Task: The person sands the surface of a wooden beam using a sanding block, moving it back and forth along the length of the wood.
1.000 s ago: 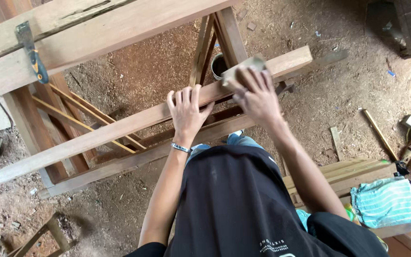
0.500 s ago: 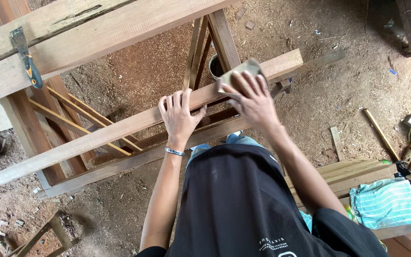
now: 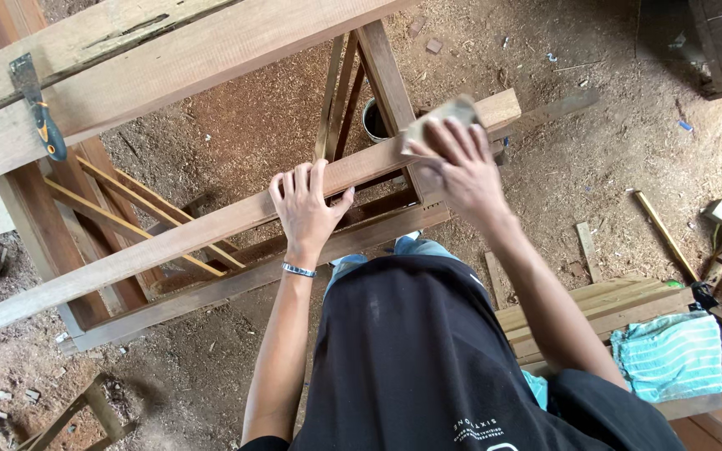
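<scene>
- Left hand (image 3: 307, 210) flat on the long wooden rail (image 3: 211, 225), fingers spread over its top face, thumb hooked at the near edge; thin bracelet (image 3: 298, 270) at the wrist.
- Right hand (image 3: 460, 164) pressed palm-down on a sanding block (image 3: 440, 117), fingers fanned across its back, block lying on the rail near its right end.
- Rail running diagonally from lower left to upper right across a wooden frame (image 3: 378, 67).
- Scraper with a blue handle (image 3: 37, 107) resting on the broad plank (image 3: 169, 58) at upper left, well apart from both hands.
- Striped teal cloth (image 3: 670, 355) on stacked boards at lower right.
- Sawdust-covered ground (image 3: 595, 167) beneath.
</scene>
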